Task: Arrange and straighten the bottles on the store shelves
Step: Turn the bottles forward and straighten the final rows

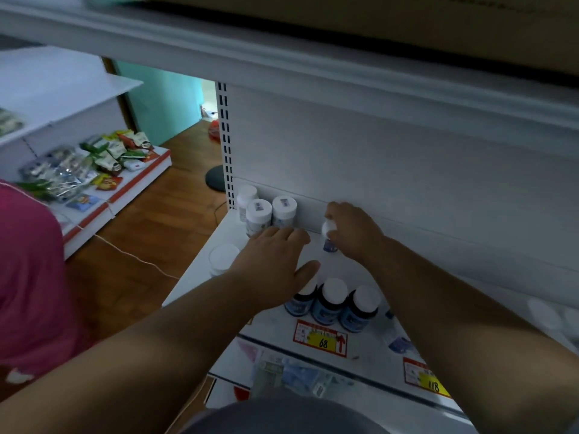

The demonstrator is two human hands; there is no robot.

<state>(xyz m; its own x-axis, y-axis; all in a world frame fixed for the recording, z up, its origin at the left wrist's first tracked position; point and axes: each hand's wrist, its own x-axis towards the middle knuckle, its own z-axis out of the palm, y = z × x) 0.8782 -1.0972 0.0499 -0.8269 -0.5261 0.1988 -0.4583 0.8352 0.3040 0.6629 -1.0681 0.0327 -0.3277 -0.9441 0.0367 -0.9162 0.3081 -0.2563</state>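
On the white shelf (200,277), my right hand (354,233) grips a small blue bottle with a white cap (329,238) near the back wall. My left hand (275,264) hovers flat over the shelf with fingers stretched toward three white-capped pale bottles (271,213) in the back left corner; whether it touches them I cannot tell. Three dark blue bottles with white caps (333,303) stand in a row at the front edge, the leftmost partly under my left thumb. A white lid (223,258) lies at the shelf's left edge.
Price tags (321,339) marked 68 and 118 line the shelf front. An upper shelf (282,61) overhangs closely. A blurred blue bottle (399,343) sits under my right forearm. Left stand a snack rack (94,170), wooden floor, and a person in pink (28,277).
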